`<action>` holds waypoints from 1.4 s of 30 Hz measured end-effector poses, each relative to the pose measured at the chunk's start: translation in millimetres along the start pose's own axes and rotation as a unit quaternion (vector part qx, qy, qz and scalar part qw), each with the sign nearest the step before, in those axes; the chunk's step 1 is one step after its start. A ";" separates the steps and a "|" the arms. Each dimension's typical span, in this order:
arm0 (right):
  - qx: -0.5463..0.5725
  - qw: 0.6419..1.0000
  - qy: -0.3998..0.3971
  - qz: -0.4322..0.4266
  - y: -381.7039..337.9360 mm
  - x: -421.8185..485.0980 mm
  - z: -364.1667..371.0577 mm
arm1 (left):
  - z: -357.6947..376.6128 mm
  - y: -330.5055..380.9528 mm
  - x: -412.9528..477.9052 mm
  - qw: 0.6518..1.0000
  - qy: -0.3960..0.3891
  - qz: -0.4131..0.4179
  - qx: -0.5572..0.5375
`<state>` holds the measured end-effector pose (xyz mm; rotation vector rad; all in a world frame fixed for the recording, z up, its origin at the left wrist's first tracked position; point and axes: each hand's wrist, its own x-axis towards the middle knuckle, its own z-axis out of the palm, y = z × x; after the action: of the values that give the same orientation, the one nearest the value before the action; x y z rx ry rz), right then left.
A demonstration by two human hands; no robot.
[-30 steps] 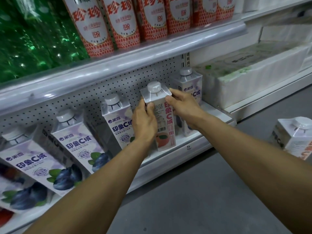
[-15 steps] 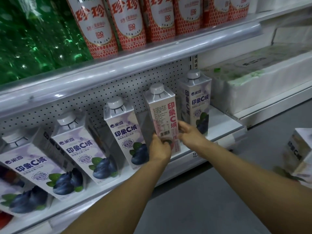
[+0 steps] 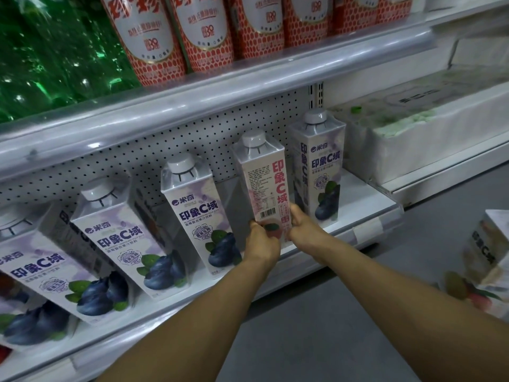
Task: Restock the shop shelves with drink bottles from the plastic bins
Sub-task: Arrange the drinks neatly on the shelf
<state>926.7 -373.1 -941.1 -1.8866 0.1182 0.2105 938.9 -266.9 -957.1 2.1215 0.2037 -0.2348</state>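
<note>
Grey floor point(image 3: 303, 312) nearest, one blurred carton point(image 3: 484, 252) at right. Left hand point(image 3: 260, 245) and right hand point(image 3: 305, 230) clasp, fingers curled, the base of one pink square-sided carton point(image 3: 261, 183), upright on the white lower shelf point(image 3: 363, 194) among four glossy blueberry cartons point(image 3: 192, 213). Farther: perforated back panel point(image 3: 137, 164), at least five red bottles point(image 3: 154, 37).

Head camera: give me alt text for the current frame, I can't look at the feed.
The left hand and right hand grip the base of a pink-and-white drink carton with a grey cap, holding it upright at the front of the white lower shelf, between purple blueberry-printed cartons. Red-and-white bottles line the shelf above.
</note>
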 end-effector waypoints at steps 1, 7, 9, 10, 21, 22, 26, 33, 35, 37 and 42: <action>-0.002 1.000 -0.003 0.000 0.0 -0.3 -0.1 | 0.0 -0.8 1.4 1.000 0.001 0.001 0.001; 0.022 1.000 -0.005 -0.016 -2.4 -3.4 1.5 | 0.4 -1.8 -0.3 1.000 0.003 0.010 0.004; 0.037 0.999 0.007 -0.020 -3.2 -2.4 4.8 | -0.8 0.6 -3.2 1.000 -0.002 0.013 -0.004; 0.040 0.999 0.016 -0.020 -3.6 -1.7 6.1 | -1.5 -0.2 -4.7 1.000 -0.004 0.017 -0.006; -0.082 0.958 0.272 -0.044 -38.3 6.5 39.1 | -0.1 -17.1 18.3 0.962 0.087 0.068 -0.249; -0.079 0.954 0.287 -0.041 -39.8 7.1 39.9 | -1.1 -19.0 19.7 0.969 0.082 0.060 -0.227; -0.082 0.947 0.302 -0.065 -33.7 10.0 36.7 | 0.6 -21.6 17.8 0.992 0.022 0.112 -0.062; 0.062 0.981 0.160 -0.093 -24.4 6.0 -1.0 | 0.4 7.2 16.8 0.982 -0.002 0.004 -0.186; 0.067 0.983 0.136 -0.101 -22.3 4.5 -3.9 | -3.5 14.8 16.1 0.981 0.010 0.009 -0.194; 0.054 0.984 0.133 -0.102 -19.6 5.1 -2.9 | -7.3 21.5 12.6 0.978 0.015 0.008 -0.206; 0.004 0.982 0.154 -0.112 -15.4 4.4 -1.3 | -9.5 25.2 -5.3 0.984 0.034 0.009 -0.173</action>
<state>933.9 -369.2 -927.3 -1.8965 0.1136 -0.2364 940.6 -272.5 -930.3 1.7868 0.2472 -0.1065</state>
